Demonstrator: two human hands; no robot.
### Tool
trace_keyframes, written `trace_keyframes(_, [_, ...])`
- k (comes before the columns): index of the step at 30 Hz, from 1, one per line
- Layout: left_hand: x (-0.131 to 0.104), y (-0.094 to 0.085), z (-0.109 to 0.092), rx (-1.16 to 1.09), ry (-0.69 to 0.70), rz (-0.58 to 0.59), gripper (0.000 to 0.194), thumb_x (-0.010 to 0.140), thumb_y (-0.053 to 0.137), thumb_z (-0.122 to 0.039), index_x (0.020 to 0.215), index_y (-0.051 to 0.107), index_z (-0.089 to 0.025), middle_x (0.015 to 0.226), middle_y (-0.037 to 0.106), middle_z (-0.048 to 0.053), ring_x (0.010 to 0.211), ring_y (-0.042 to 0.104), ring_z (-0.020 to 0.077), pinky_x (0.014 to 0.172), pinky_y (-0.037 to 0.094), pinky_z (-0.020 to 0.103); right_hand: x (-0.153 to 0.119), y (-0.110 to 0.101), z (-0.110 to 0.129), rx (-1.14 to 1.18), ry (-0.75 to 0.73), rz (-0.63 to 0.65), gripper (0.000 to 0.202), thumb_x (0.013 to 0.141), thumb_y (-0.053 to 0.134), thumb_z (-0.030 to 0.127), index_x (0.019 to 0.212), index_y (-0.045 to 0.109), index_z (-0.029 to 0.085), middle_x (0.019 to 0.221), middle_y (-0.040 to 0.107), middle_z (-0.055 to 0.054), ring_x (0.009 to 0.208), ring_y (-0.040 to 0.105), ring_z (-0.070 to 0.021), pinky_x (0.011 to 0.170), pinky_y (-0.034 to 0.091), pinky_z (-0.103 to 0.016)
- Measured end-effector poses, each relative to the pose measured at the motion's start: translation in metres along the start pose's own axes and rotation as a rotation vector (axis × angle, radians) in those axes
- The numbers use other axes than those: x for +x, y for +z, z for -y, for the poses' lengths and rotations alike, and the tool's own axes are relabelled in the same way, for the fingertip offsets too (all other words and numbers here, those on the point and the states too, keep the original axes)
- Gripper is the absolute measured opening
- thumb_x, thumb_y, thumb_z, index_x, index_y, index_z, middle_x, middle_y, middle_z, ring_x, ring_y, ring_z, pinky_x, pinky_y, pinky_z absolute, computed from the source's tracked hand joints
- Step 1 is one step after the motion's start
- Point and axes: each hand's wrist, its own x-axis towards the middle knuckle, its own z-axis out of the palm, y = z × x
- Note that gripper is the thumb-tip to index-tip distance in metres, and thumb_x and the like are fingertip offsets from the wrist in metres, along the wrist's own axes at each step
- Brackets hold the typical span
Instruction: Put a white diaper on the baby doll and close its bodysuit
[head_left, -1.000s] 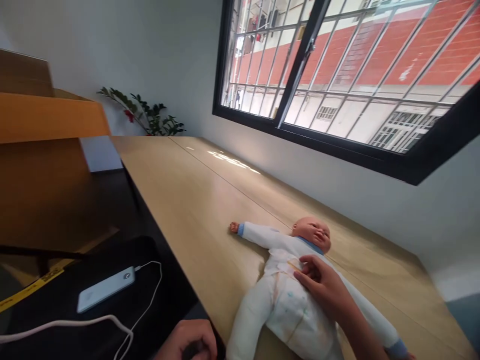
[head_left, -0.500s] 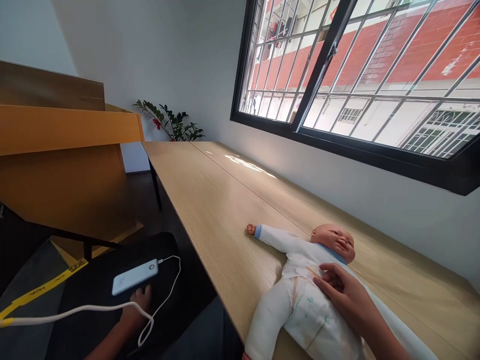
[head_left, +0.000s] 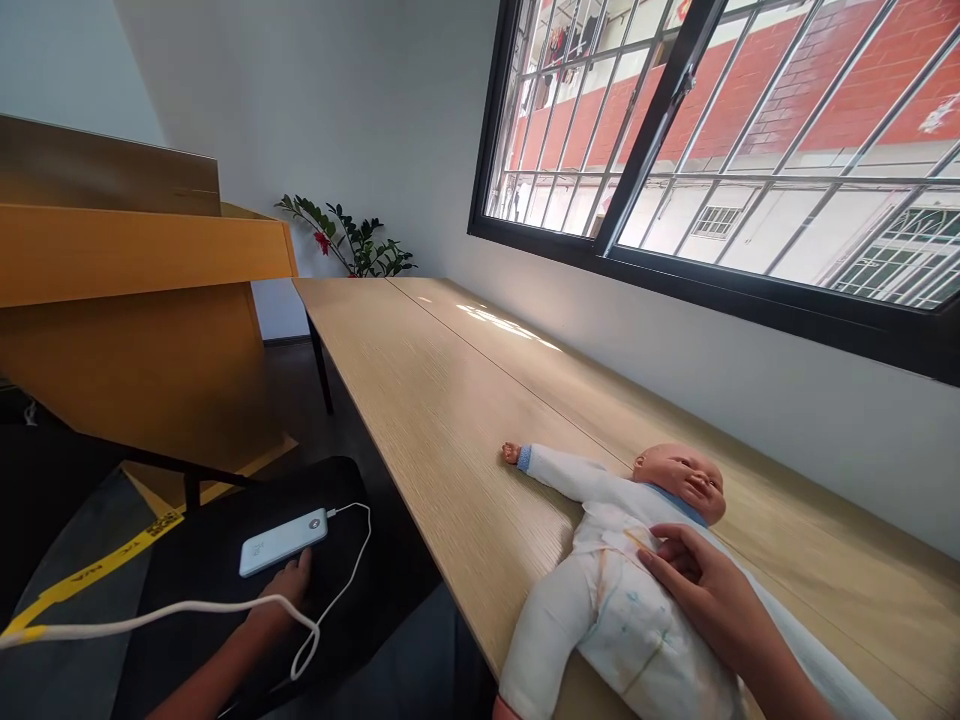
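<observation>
A baby doll (head_left: 559, 475) in white clothes with blue cuffs and collar lies on its back on the table, head turned to the right. Around its hips is a white diaper (head_left: 637, 640) with coloured marks. My right hand (head_left: 709, 590) rests at the diaper's front waist, thumb and forefinger closed on its edge; the other fingers curl beneath. Low on the left, my left hand (head_left: 289, 585) lies on a black seat, fingers stretched out, its fingertip against or just beside a light-blue power bank (head_left: 283, 543). No object shows in that hand.
The wooden table (head_left: 420, 400) runs away toward a leafy plant (head_left: 360, 245). A barred window (head_left: 675, 150) is on the right. White cable (head_left: 187, 607) and a yellow strap (head_left: 105, 570) cross the black seat (head_left: 330, 490). An orange-brown desk (head_left: 142, 255) stands at left.
The view has shifted slightly, so everything sits a little further right. My left hand has moved up closer to the power bank. My right hand keeps its place on the diaper.
</observation>
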Motion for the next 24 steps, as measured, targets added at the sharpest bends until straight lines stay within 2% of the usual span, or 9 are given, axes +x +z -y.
trace_keyframes(3, [-0.001, 0.004, 0.008, -0.003, -0.042, -0.006, 0.082, 0.066, 0.049, -0.02, 0.143, 0.024, -0.004, 0.127, 0.057, 0.02, 0.123, 0.057, 0.032, 0.097, 0.044, 0.032, -0.001, 0.0, 0.001, -0.014, 0.004, 0.01, 0.05, 0.069, 0.068, 0.058, 0.101, 0.066, 0.02, 0.079, 0.07, -0.006, 0.073, 0.066, -0.0233, 0.065, 0.053, -0.033])
trace_keyframes(9, [-0.005, 0.01, 0.016, -0.094, -0.021, -0.086, 0.079, 0.067, 0.051, -0.026, 0.141, 0.028, -0.008, 0.134, 0.054, 0.019, 0.123, 0.058, 0.0371, 0.095, 0.047, 0.034, -0.002, 0.0, 0.002, -0.03, -0.002, -0.003, 0.048, 0.07, 0.068, 0.058, 0.101, 0.066, 0.02, 0.08, 0.071, -0.006, 0.072, 0.066, -0.023, 0.064, 0.052, -0.033])
trace_keyframes(14, [-0.009, 0.008, 0.012, -0.122, -0.073, -0.101, 0.077, 0.066, 0.05, -0.026, 0.139, 0.029, -0.014, 0.136, 0.055, 0.016, 0.126, 0.056, 0.0351, 0.099, 0.045, 0.034, -0.001, 0.0, 0.001, -0.032, -0.002, -0.006, 0.05, 0.069, 0.068, 0.058, 0.1, 0.066, 0.02, 0.078, 0.07, -0.005, 0.071, 0.066, -0.0229, 0.064, 0.053, -0.033])
trace_keyframes(20, [-0.005, 0.019, 0.024, -0.112, -0.035, -0.095, 0.075, 0.071, 0.051, -0.026, 0.14, 0.028, -0.007, 0.137, 0.054, 0.02, 0.128, 0.054, 0.0339, 0.104, 0.041, 0.035, -0.001, 0.0, -0.002, -0.044, -0.003, 0.016, 0.051, 0.073, 0.067, 0.059, 0.104, 0.064, 0.019, 0.08, 0.069, -0.005, 0.073, 0.065, -0.0217, 0.067, 0.052, -0.033])
trace_keyframes(24, [-0.005, 0.013, 0.023, -0.139, -0.038, -0.102, 0.074, 0.069, 0.055, -0.023, 0.138, 0.034, -0.011, 0.135, 0.058, 0.018, 0.127, 0.056, 0.0335, 0.105, 0.042, 0.038, -0.006, 0.002, 0.004, -0.053, -0.03, 0.0, 0.046, 0.076, 0.064, 0.058, 0.103, 0.063, 0.02, 0.079, 0.067, -0.004, 0.071, 0.062, -0.0202, 0.067, 0.05, -0.032])
